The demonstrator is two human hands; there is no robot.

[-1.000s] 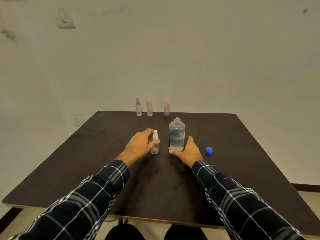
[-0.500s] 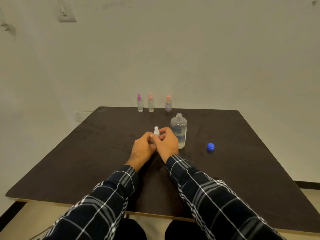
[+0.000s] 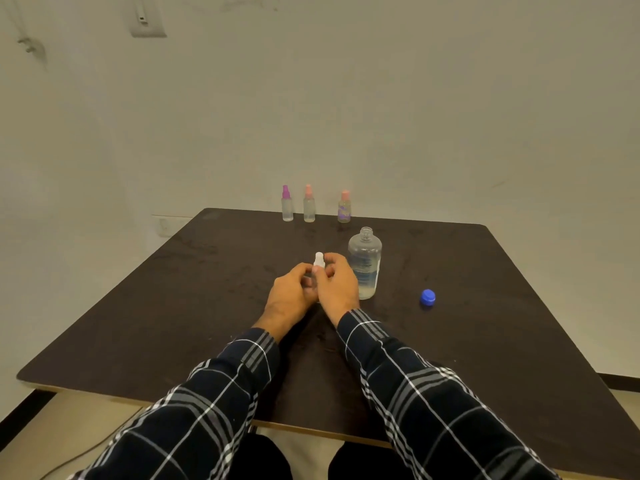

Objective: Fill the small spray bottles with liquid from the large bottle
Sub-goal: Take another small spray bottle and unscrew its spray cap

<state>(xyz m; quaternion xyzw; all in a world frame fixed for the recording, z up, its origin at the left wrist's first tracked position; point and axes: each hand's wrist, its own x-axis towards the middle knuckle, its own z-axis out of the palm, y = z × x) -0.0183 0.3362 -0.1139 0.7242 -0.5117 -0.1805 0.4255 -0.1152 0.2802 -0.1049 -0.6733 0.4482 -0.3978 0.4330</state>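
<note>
A small clear spray bottle with a white top [image 3: 319, 261] stands at the middle of the dark table [image 3: 173, 306]. My left hand [image 3: 289, 299] grips its body, and my right hand [image 3: 337, 284] pinches its white spray head. Only the top of this bottle shows above my fingers. The large clear bottle [image 3: 364, 263] stands uncapped just right of my right hand, with a little liquid at its bottom. Its blue cap [image 3: 428, 297] lies on the table further right.
Three small spray bottles stand in a row at the table's far edge: one with a purple top [image 3: 287, 204], one with a pink top [image 3: 309, 204], one with a pink top and a purple label [image 3: 344, 206]. A wall rises behind the table.
My right hand left the large bottle and came over to the small bottle's white top. The left hand has kept its grip on the small bottle.
</note>
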